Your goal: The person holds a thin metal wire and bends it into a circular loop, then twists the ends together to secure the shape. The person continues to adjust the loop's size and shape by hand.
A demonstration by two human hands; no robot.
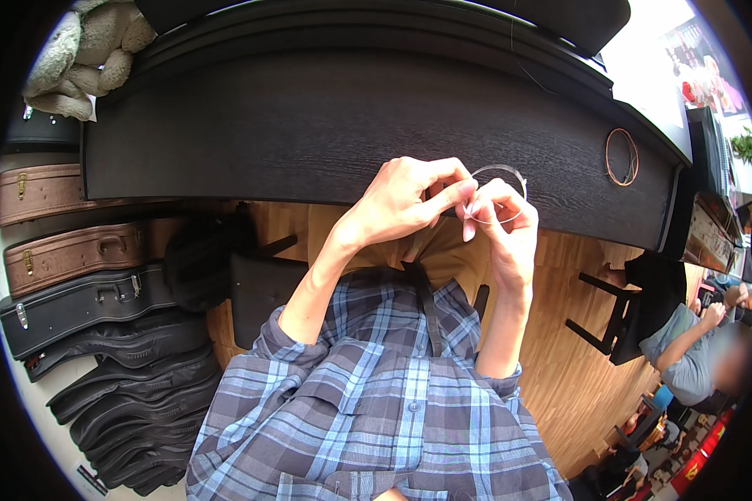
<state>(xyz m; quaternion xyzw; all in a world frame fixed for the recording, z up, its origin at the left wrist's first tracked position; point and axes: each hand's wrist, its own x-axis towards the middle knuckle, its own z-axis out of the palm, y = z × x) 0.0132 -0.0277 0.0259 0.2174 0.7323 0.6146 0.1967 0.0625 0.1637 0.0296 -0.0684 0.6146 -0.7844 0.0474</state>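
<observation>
A thin, clear-looking string wound into a small loop [522, 181] is between my hands, just over the front edge of the dark wooden surface. My left hand [401, 196] is closed in a pinch, thumb and index finger meeting at the loop's left side. With fingertips pressed together, my right hand [510, 230] grips the loop from the right, right beside the left fingertips. Part of the string curves below the right fingers. The strand's ends are hidden by my fingers.
A copper-coloured coil of string [622, 157] lies on the right of the dark surface [292, 125]. Instrument cases [75, 259] are stacked at left, below a plush toy [92, 58]. A black stool [614, 309] and a seated person [685, 351] are at right.
</observation>
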